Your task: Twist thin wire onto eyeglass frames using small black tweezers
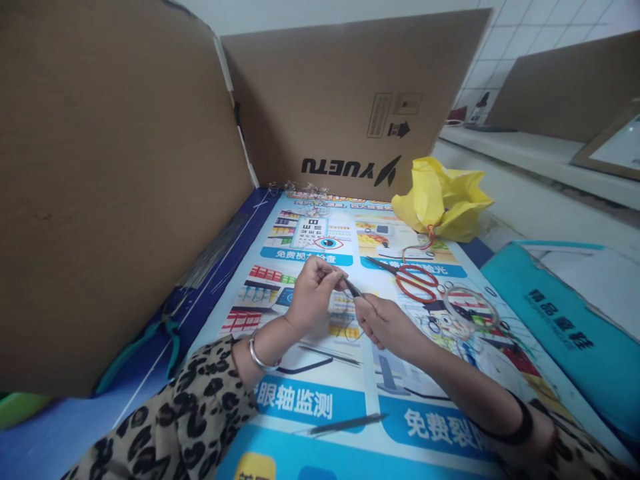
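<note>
Nearest, a dark bundle of thin rods [349,424] lies on a printed poster sheet [300,445] spread over the blue desk [143,383]. Beyond the bundle, a few more slender rods [333,355] lie on the sheet, just beside the left forearm. Off to the left, teal-handled pliers [173,339] rest on the desk with their handles spread, beside a tall cardboard panel [110,173].

Above the middle of the sheet the hands meet. The right hand [377,320] is closed around a dark pointed tool [353,288], its tip directed at the left hand [316,287]. The left hand's thumb and fingertips are brought together in a pinch at that tip; what lies between them is too small to make out.

To the right lie a pale ring [471,325] and, slightly farther, red-handled scissors [417,298], with a teal box [560,333] at the right edge. Farther back sits a crumpled yellow bag [443,200], coloured wires [425,248] trailing from it. A shiny tangle of wire [313,189] lies before the back cardboard panel [340,100], which bears upside-down lettering.
</note>
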`<state>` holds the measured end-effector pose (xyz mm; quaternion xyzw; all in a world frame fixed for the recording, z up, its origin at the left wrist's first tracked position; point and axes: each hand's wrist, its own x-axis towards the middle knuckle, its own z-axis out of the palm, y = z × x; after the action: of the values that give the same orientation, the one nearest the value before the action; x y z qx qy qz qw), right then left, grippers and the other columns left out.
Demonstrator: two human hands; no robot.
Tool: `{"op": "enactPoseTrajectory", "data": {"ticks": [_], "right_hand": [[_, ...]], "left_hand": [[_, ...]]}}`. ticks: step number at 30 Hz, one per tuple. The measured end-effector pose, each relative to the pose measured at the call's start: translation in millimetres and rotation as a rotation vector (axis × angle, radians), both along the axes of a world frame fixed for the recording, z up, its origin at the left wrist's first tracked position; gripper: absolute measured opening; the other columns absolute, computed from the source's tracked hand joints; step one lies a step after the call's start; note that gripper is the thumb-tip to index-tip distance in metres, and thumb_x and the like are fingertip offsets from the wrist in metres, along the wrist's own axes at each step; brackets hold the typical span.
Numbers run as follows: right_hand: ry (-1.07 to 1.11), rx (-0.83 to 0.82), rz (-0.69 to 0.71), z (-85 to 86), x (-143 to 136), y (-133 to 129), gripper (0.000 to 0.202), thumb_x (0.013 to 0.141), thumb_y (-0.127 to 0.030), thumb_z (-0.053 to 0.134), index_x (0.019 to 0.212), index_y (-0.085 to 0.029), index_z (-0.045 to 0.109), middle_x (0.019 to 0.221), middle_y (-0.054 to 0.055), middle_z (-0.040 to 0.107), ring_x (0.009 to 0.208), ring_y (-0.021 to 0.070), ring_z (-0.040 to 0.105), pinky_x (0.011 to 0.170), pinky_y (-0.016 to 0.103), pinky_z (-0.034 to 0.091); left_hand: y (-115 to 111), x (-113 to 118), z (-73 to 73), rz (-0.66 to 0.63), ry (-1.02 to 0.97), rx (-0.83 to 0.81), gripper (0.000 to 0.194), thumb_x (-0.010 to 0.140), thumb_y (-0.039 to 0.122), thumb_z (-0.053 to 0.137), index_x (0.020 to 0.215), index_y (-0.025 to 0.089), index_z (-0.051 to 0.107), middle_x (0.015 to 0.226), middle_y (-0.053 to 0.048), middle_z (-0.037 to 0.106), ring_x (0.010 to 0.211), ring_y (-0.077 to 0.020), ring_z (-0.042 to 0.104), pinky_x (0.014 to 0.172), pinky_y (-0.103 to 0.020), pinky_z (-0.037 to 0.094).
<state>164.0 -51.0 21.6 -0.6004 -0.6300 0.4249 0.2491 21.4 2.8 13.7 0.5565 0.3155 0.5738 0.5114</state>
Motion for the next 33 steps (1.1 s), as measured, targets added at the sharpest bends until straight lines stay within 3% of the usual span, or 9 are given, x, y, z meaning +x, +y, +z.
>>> {"op": "enactPoseTrajectory", "data": {"ticks": [4,8,12,19,33], "right_hand": [[-0.098,0.061,0.009,-5.4,4,1,0.037,0.085,-0.051,0.028,0.065,-0.021,0.036,0.051,-0.004,0.043,0.043,0.008,0.04,0.042,0.021,0.032],[0.039,-0.048,-0.001,-8.0,6,3,0.039,0.085,-0.054,0.029,0.068,-0.021,0.039,0.055,-0.004,0.045,0.045,0.0079,0.043,0.042,0.021,0.035],[0.193,-0.139,0.03,-2.4,5,1,0.041,0.083,-0.057,0.03,0.069,-0.02,0.041,0.056,-0.004,0.047,0.044,0.0074,0.045,0.044,0.021,0.038],[0.319,-0.194,0.02,-1.5,5,2,0.044,0.08,-0.061,0.035,0.071,-0.019,0.043,0.055,-0.004,0.05,0.044,0.0079,0.049,0.043,0.022,0.039],[0.393,-0.218,0.011,-6.1,5,3,0.042,0.081,-0.059,0.037,0.071,-0.018,0.044,0.052,-0.005,0.05,0.04,0.0072,0.048,0.04,0.02,0.034]], "left_hand": [[1,-1,2.7,-0.052,-0.05,-0.102,0.018,0.077,0.021,0.057,0.075,0.017,0.04,0.069,0.002,0.061,0.055,-0.0082,0.057,0.058,-0.024,0.048],[2,-2,0.9,-0.047,-0.08,-0.109,0.019,0.076,0.024,0.058,0.076,0.017,0.04,0.074,0.0,0.063,0.061,-0.0105,0.061,0.061,-0.026,0.05],[2,-1,-3.3,0.001,-0.053,-0.067,0.018,0.077,0.026,0.059,0.078,0.016,0.044,0.08,-0.003,0.064,0.075,-0.015,0.065,0.065,-0.028,0.05],[0,0,-7.2,0.014,-0.034,0.029,0.011,0.079,0.021,0.056,0.079,0.016,0.047,0.083,-0.005,0.065,0.076,-0.0141,0.064,0.068,-0.028,0.05],[0,-4,-14.0,0.041,0.109,0.169,0.007,0.08,0.021,0.055,0.078,0.017,0.051,0.086,-0.007,0.067,0.085,-0.0158,0.063,0.077,-0.033,0.049]]}}
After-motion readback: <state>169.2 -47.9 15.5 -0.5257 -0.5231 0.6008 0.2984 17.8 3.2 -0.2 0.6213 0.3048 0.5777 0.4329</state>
